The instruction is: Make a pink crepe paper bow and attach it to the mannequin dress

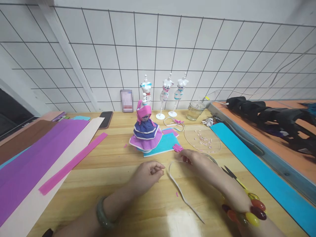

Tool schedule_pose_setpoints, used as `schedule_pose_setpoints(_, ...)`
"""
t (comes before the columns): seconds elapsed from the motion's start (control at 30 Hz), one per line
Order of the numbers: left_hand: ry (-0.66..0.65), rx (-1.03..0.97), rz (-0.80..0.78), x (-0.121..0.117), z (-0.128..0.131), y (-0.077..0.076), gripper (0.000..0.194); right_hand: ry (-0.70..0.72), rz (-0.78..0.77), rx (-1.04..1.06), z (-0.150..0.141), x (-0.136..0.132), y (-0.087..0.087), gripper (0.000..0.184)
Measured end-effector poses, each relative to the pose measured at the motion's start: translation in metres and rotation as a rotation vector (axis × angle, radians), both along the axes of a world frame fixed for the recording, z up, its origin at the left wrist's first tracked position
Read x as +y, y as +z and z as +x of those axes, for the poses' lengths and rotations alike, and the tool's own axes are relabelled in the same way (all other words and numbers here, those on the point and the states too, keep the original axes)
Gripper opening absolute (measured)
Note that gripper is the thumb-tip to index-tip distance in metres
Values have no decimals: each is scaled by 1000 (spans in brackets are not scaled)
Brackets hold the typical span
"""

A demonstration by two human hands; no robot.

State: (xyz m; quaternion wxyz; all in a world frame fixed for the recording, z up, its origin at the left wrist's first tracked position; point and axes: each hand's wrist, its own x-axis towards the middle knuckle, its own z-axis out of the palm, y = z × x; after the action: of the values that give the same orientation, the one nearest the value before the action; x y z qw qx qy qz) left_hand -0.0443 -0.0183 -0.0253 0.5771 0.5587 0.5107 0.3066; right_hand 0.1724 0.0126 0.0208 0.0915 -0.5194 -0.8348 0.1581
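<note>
My left hand (147, 176) rests on the wooden table (116, 184) with its fingers curled into a loose fist; what they hold, if anything, is hidden. My right hand (197, 163) reaches forward with its fingers pinched on one end of a thin white strip (181, 192) that curves back toward me. A small pink flower piece (177, 147) lies just beyond its fingertips. Ahead stands a small mannequin doll (146, 131) dressed in a pink hood and a blue and purple layered skirt, on a cyan sheet (166, 144).
Purple, pink and cream foam strips (49, 154) lie at the left, a long cyan strip (259, 171) at the right. Three white mannequins (165, 92), a phone (106, 119), a glass (195, 110), a clear dish with beads (202, 138) and scissors (232, 174) are nearby.
</note>
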Motion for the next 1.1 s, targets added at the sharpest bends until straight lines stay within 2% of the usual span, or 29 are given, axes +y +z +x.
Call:
schedule_pose_setpoints(0.17, 68, -113, -61, 0, 3, 5, 38, 92, -19, 65, -10, -7, 12, 21)
schedule_pose_setpoints(0.37, -115, -498, -428, -8, 4, 16, 36, 234, -150, 222, -25, -22, 17, 19)
schedule_pose_setpoints(0.43, -145, -607, -486, -11, 4, 17, 37, 236, -182, 251, -28, -25, 17, 17)
schedule_pose_setpoints(0.53, -125, -664, -498, -12, 5, 15, 37, 207, -214, 257, -30, -28, 17, 17)
schedule_pose_setpoints(0.77, -80, -641, -452, -11, 8, 8, 38, 218, -253, 272, -30, -29, 20, 19)
schedule_pose_setpoints(1.0, -64, -624, -411, -13, 12, 4, 61, 113, -453, 499, -23, -19, 16, 18)
schedule_pose_setpoints(1.1, -80, -619, -387, -14, 15, 3, 62, 91, -504, 573, -22, -15, 14, 18)
